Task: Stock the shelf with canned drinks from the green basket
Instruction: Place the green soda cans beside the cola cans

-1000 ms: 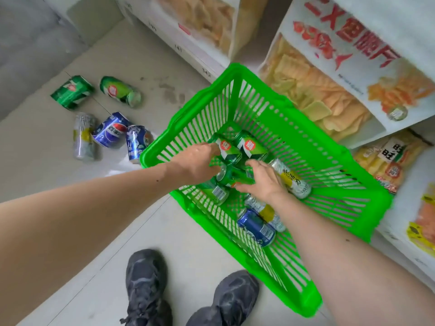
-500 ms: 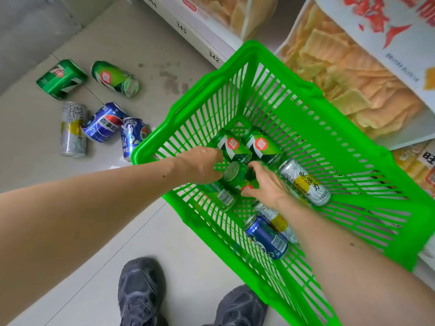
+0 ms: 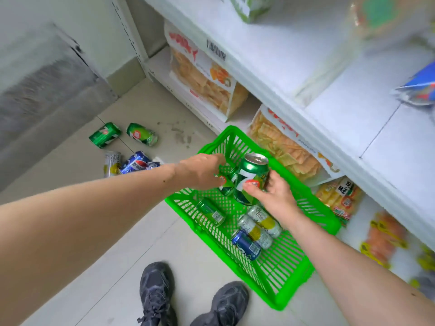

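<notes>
The green basket stands on the floor beside the white shelf. My right hand grips a green 7-Up can, upright and lifted above the basket. My left hand holds a second green can, mostly hidden behind the fingers and the first can. Left in the basket are a green can, two silver-and-yellow cans and a blue can, all lying on their sides.
Several cans lie on the floor to the left: two green ones, a silver one and blue Pepsi cans. Bags of chips fill the lower shelf. My two dark shoes stand in front of the basket.
Both hands rose out of the basket, each with a green can. The view tilted up, bringing the white shelf into sight.
</notes>
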A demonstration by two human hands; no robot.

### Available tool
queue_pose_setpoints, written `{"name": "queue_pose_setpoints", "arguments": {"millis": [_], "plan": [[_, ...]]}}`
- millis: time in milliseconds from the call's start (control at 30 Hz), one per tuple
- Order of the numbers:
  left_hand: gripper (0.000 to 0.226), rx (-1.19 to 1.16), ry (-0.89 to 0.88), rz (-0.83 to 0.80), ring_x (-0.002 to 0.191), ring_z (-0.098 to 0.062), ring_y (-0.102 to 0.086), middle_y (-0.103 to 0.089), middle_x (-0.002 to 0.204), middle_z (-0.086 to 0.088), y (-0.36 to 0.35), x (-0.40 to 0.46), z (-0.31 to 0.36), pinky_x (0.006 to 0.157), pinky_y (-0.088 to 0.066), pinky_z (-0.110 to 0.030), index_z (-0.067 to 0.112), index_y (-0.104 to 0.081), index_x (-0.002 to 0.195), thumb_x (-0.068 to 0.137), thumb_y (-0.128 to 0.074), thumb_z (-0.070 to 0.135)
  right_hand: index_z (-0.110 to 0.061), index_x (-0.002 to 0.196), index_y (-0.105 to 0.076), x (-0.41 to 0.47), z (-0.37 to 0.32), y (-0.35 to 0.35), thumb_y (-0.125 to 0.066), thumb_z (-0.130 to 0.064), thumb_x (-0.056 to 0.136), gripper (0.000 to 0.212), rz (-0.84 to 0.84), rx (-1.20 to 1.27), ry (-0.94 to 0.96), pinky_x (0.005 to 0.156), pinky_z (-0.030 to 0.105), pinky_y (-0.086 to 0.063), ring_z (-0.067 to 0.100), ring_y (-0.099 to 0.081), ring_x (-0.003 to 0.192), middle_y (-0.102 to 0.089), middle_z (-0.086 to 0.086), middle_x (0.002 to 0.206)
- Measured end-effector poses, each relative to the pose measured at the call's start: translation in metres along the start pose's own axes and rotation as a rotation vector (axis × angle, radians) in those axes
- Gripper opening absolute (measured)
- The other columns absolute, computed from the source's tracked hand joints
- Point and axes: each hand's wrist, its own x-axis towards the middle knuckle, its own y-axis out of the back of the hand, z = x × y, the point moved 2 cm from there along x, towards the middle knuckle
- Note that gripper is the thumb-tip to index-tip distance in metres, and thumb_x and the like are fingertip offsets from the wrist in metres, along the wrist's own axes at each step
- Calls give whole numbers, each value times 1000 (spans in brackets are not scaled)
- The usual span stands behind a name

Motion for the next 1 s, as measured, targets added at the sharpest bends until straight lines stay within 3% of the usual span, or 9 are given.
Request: {"name": "queue_pose_setpoints", "arguments": {"millis": [133,267,367,467,733,867,1000], "plan": [[58,20,-65,36,116,-22,-56,-59,129,0,68,-54,30,91,-41,-25,17,-38,140,88,-60,31,-26,99,-64,-49,-80,7,-82,-15,75,32,62,122,60,98,37,-51,10,-69,96,-74,-8,99],[55,23,-122,23,107,-21,-59,-60,126,0,131,-115,57,92,-43,-26,17,-41,139,89,-60,29,-28,101,-62,-103,-157,11,-84,-20,73,36,66,151,133,96,30,-50,7,-68,101,-72,-9,105],[49,-1,-138,78,93,-13,-56,-62,123,0,173,-159,73,85,-40,-19,18,-47,134,88,-61,29,-26,105,-64,-141,-213,20,-86,-26,70,41,88,138,195,92,31,-52,11,-68,102,-73,-4,106],[46,-11,-150,117,95,-12,-56,-63,121,1,211,-202,93,81,-37,-15,17,-51,131,87,-61,27,-23,101,-65,-180,-265,34,-83,-15,74,34,120,149,257,85,29,-54,13,-69,97,-74,-2,101],[37,-31,-278,180,99,-18,-62,-65,116,0,311,-290,160,91,-48,-28,15,-57,124,89,-61,24,-21,102,-66,-274,-376,78,-82,-14,75,32,199,96,402,75,13,-49,1,-68,87,-74,-8,95],[33,8,-353,211,98,-19,-64,-65,111,-1,353,-316,197,81,-47,-23,13,-60,120,89,-63,22,-20,106,-65,-309,-412,99,-82,-14,75,36,258,119,451,78,16,-50,3,-69,91,-73,-8,99],[32,45,-424,256,99,-17,-62,-64,110,0,385,-332,239,73,-45,-17,14,-60,119,88,-63,20,-23,105,-66,-332,-437,125,-83,-15,74,36,326,140,485,86,30,-53,11,-69,98,-74,-4,102]]}}
